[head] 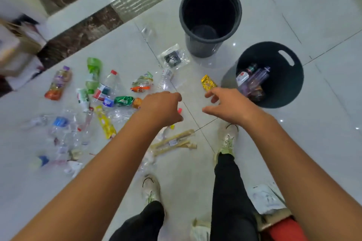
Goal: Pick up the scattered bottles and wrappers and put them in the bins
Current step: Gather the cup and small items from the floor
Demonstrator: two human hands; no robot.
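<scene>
We record the right hand (227, 104) held out above the floor with fingers spread apart and nothing in it; its fingertips hover just beside a gold wrapper (208, 82) lying on the tile. The left hand (163, 106) is extended alongside, fingers curled loosely inward; we cannot tell whether it holds anything, though a small red piece (179, 110) shows at its edge. Both forearms are bare.

The surface is a glossy white tile floor (293, 143) with thin dark joints. A dark marbled strip (74, 33) runs diagonally across the upper left, with a white ledge beyond it. Cardboard and bags, blurred, sit at the far left edge.

Scattered bottles and wrappers lie left of the hands: an orange-labelled bottle (58, 83), a green pouch (93, 72), a red-capped clear bottle (106, 85), a green crushed bottle (123, 100), a yellow wrapper (104, 122), several clear crushed bottles (64, 133), and beige sticks (172, 142) near the feet. A clear packet with a dark square inside (173, 57) rests just beside the tall bin.

The tall black bin (210, 19) stands upright, its interior dark. The low grey bin (282, 60), with a handle slot, sits to its right and holds bottles (252, 80).

Open tile extends right of and beyond the bins. More bags lie at the lower right edge
</scene>
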